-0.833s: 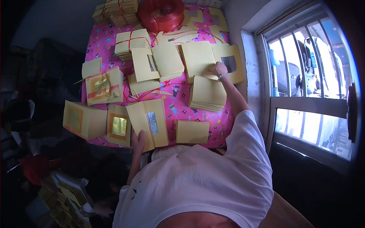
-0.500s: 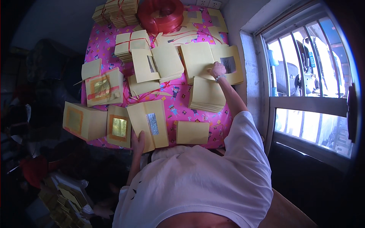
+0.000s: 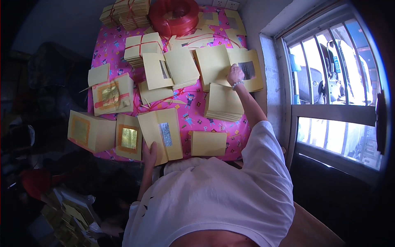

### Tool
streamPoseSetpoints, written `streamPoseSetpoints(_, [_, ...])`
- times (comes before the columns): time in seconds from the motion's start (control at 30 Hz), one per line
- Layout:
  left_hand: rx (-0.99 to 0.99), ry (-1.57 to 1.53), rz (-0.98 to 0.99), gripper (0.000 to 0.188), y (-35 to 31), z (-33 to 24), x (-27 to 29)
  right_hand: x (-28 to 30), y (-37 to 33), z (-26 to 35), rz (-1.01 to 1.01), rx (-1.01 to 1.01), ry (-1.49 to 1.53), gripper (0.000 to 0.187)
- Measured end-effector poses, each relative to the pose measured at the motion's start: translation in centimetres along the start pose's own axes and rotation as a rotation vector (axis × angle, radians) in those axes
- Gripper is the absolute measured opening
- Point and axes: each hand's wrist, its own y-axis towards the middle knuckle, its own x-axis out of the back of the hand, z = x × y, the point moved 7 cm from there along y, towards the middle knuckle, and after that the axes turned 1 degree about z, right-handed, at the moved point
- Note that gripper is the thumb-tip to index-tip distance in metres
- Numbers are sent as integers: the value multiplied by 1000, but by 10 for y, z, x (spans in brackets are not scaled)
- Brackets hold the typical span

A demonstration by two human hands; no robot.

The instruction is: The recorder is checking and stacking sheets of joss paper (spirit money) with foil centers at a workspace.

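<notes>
My left hand (image 3: pixel 150 154) holds the lower left edge of a yellow paper bundle (image 3: pixel 151 131) at the table's near side, thumb on top. A silver foil rectangle (image 3: pixel 165 134) sits on the bundle's right part. Farther off to the right, my right hand (image 3: pixel 235 75) has its fingers curled together. It lies between a stack of plain yellow paper (image 3: pixel 213 66) and a yellow sheet with a dark silver rectangle (image 3: pixel 247 71). What its fingertips pinch, if anything, is hidden. Just below that hand is another yellow stack (image 3: pixel 224 102).
A pink patterned cloth (image 3: pixel 190 105) covers the table. Toward the back stand a red ribbon roll (image 3: pixel 173 29) and tied yellow bundles (image 3: pixel 140 47). Yellow stacks with orange-framed gold foil (image 3: pixel 129 137) are at left. A barred window (image 3: pixel 329 70) is on the right.
My right hand has shifted very slightly at the paper's edge, its wrist turning a little. My left hand and the bundle it holds have stayed in place.
</notes>
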Motion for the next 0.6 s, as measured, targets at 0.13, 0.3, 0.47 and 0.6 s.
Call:
streamPoseSetpoints(0.13, [-30, 41, 18, 29, 2, -3, -1, -13, 9, -24, 53, -56, 134, 40])
streamPoseSetpoints(0.3, [-3, -6, 6, 31, 2, -9, -4, -17, 15, -38, 106, -2, 368, 32])
streamPoseSetpoints(0.47, [13, -2, 4, 31, 2, -16, -5, 13, 13, -48, -69, -28, 701, 26])
streamPoseSetpoints(0.6, [33, 21, 7, 42, 1, -21, -6, 57, -1, -57, -211, -84, 871, 15])
